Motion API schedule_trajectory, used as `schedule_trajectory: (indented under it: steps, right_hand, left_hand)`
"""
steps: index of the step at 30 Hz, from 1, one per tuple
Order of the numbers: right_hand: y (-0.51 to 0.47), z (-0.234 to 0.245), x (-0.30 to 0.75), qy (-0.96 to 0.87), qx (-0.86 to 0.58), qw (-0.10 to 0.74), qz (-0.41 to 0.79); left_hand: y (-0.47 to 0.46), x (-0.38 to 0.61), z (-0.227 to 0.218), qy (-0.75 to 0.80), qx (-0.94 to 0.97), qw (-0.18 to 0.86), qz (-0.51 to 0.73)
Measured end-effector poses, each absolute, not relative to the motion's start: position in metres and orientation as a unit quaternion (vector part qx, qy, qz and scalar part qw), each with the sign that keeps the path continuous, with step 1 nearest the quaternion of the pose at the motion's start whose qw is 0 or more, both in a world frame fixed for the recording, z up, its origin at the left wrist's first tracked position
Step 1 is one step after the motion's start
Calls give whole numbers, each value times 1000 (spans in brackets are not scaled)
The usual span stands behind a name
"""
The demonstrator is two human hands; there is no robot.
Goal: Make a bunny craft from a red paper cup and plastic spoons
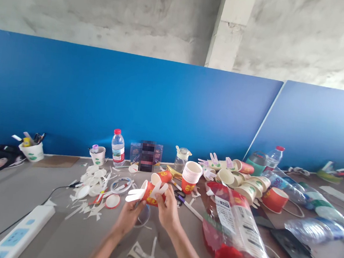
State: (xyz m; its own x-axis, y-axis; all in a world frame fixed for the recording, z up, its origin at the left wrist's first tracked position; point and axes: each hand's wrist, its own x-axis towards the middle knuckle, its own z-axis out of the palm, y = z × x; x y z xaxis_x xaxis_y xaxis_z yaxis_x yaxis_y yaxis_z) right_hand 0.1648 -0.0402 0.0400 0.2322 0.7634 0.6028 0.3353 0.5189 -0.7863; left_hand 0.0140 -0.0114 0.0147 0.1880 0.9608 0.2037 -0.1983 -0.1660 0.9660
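A red paper cup (148, 197) with yellow lettering is tilted on its side in front of me, its mouth facing left. White rounded paper strips (135, 195) stick out at its mouth, and more white pieces lie against its side under my fingers. My left hand (130, 216) grips the cup from below near the rim. On the other side, my right hand (168, 210) is closed round the cup's base end, with fingers at the white pieces. Just behind lies another red cup (162, 177). A clear round ring (143, 217) is partly hidden between my hands.
White paper scraps (91, 182) spread at left, near a power strip (22, 230). Nested red cups (191, 179) stand behind my right hand. Rightward are a plastic cup bag (237, 231), several finished-looking cups (246, 187) and plastic bottles (315, 230). A water bottle (118, 147) stands behind.
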Motion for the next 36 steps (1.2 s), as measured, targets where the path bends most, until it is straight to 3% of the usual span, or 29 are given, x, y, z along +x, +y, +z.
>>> schedule_trajectory:
  steps: [23,36]
  right_hand:
    - [-40,33,161,-599,-497,615,126]
    - [-38,21,157,-577,-476,652,122]
  left_hand:
    - [-12,13,18,323,600,543,492]
    - [-17,14,29,328,605,534,492]
